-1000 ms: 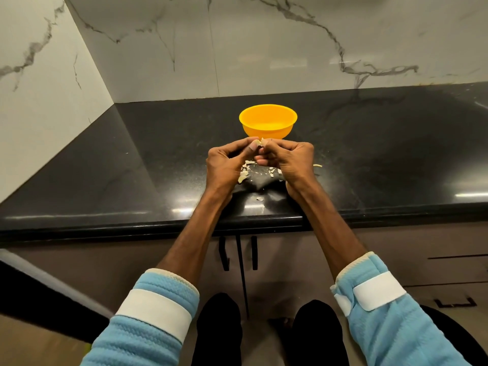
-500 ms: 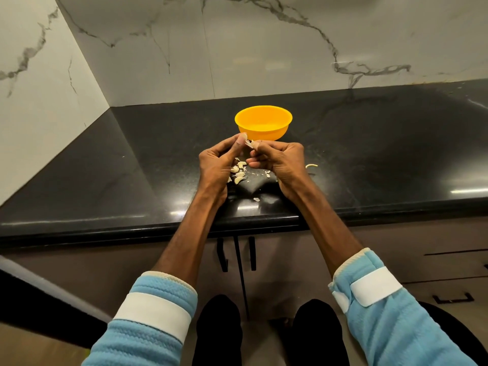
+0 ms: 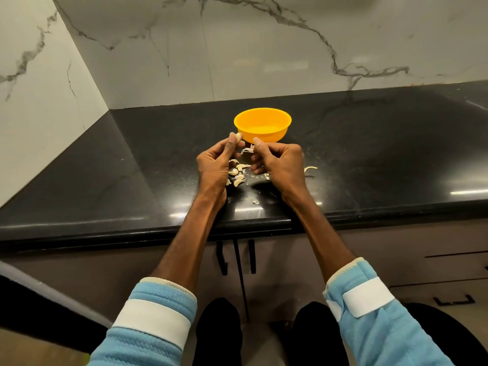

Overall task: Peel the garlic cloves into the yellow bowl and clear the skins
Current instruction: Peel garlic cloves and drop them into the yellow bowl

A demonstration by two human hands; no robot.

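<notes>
Head view: I am watching one garlic clove [image 3: 239, 136] being stripped just short of the yellow bowl [image 3: 266, 136].

The left hand [image 3: 214, 165] is pinching the clove between thumb and fingertips, beside the bowl's near-left wall. The right hand [image 3: 277, 162] is pinching a shred of skin [image 3: 248, 149] that is hanging between the two hands. More cloves [image 3: 237, 173] are lying in a loose pile on the black counter [image 3: 132, 180] under the hands, and a stray curl [image 3: 310, 169] is lying off to the right. I am judging the peeling step to be under way. I cannot tell whether the bowl is holding anything. The next move is calling for carrying the bare clove over the rim, releasing it there and dropping the shred aside.
</notes>
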